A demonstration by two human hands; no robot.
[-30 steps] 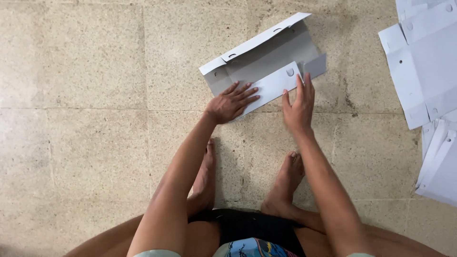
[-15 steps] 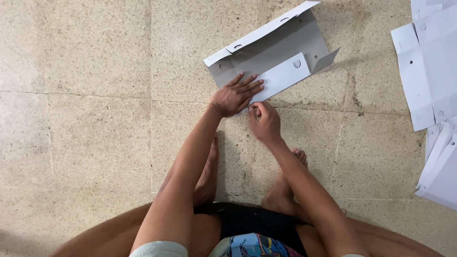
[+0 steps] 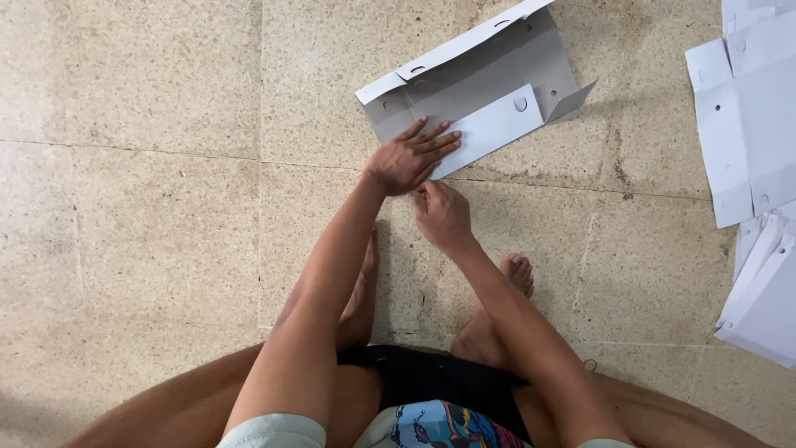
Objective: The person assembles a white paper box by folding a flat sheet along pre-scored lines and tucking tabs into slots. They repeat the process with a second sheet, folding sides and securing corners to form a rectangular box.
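Note:
A grey and white flat cardboard box blank, partly folded, lies on the stone tile floor in front of me. My left hand lies flat with fingers spread on its near white flap, pressing it down. My right hand sits just below the left, fingers curled at the near corner of that flap; whether it pinches the edge is hidden. The far long flap of the blank stands up, and a small side tab sticks up at its right end.
More white cardboard blanks lie stacked at the right edge, with further folded pieces lower right. My bare feet and knees are below the hands. The floor is beige speckled tile.
My right hand has come off the right part of the flap and moved down and left to the flap's near corner, under the left hand. The left hand stays pressed on the flap.

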